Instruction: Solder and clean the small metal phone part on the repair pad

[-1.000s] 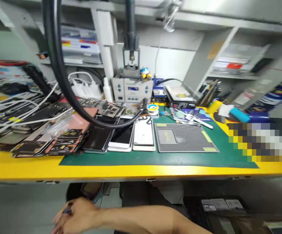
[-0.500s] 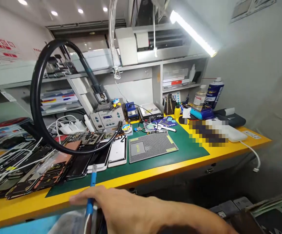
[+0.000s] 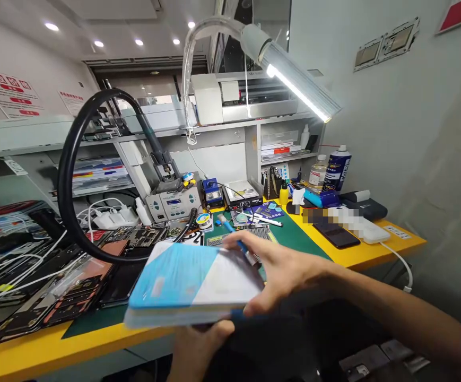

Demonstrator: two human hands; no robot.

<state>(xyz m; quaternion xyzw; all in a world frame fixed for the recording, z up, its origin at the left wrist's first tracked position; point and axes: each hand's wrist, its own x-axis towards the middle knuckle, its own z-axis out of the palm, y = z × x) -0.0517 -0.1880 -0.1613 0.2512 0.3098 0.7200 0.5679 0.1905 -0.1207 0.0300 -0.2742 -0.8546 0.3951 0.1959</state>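
A thick blue-and-white notebook (image 3: 170,276) with rounded corners, slightly blurred, is held tilted above the front edge of the bench. My right hand (image 3: 278,270) grips its right end, thumb at the near edge and fingers over the cover. In that same hand lies a slim blue-handled tool (image 3: 236,236), perhaps a brush, with a pale tip pointing away from me. From below, my left hand (image 3: 204,345) supports the notebook, its thumb at the lower edge; its other fingers are hidden. Behind the notebook, a perforated grey mat (image 3: 268,233) is partly covered.
Stacked phone parts (image 3: 83,286) and white cables crowd the left, under a thick black hose (image 3: 66,175). A grey control unit (image 3: 174,204) stands behind. At right lie a dark phone (image 3: 337,233) and a white power strip (image 3: 367,228). A lit lamp (image 3: 297,79) hangs overhead.
The notebook has come up into view between both hands. My right hand has moved right and up with the blue tool, and my left hand has appeared below. The view has tilted upward.
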